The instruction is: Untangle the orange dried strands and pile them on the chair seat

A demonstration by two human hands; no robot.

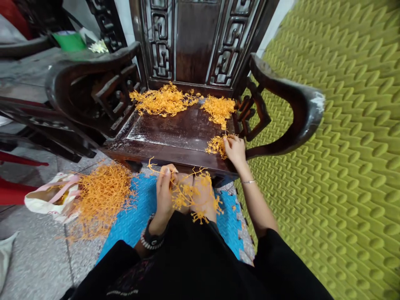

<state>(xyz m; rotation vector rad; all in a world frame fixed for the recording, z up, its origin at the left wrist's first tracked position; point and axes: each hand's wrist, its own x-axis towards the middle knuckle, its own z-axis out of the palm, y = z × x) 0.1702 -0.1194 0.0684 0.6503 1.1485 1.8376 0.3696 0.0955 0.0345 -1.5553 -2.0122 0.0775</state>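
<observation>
Perhaps the orange strand (187, 190) held in the left hand (164, 189), lower centre, could tangle by hooking on itself, while the right hand (236, 148) touches a pile (215, 145) right of centre, grip unclear.

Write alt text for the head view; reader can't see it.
The left hand holds branching orange sprigs; the right hand touches a small pile of them on a carved wooden armchair. Two larger piles lie farther back; an orange heap sits beside a white bag.
</observation>
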